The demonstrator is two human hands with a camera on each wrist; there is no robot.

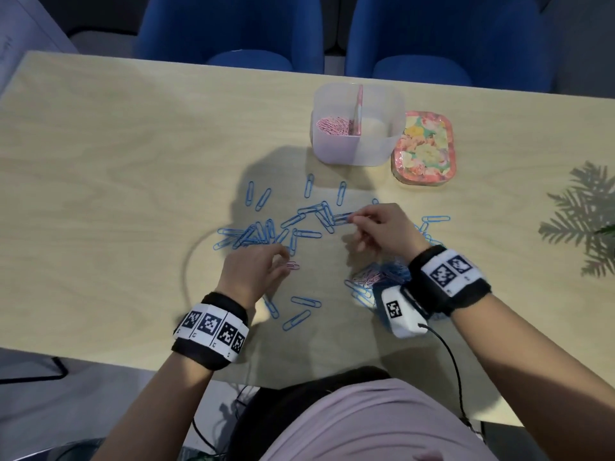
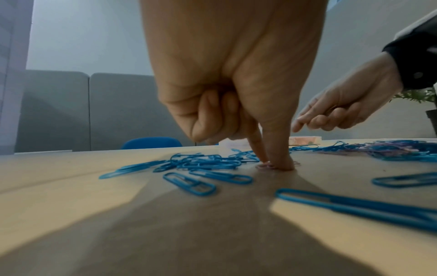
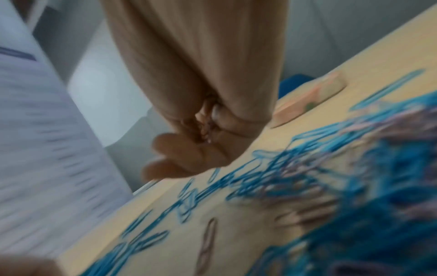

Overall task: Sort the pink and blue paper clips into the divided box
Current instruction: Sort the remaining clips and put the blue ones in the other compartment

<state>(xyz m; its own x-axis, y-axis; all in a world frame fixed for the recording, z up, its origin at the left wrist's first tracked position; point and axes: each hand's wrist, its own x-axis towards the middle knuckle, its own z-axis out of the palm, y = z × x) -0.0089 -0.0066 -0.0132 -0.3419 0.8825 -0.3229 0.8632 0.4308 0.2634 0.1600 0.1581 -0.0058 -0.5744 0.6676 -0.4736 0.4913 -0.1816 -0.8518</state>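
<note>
The translucent divided box stands at the back; its left compartment holds pink clips, while the right one looks bare. Blue clips lie scattered over the table's middle. My left hand has thumb and index tips down on one pink clip, pinching it against the table. My right hand hovers over the blue clips with fingers curled round small, seemingly pink clips; that view is blurred. A mixed pink and blue pile lies under my right wrist.
A floral lid lies right of the box. Two blue chairs stand beyond the far edge. A plant's shadow falls on the table's right end. A black cable runs off the near edge.
</note>
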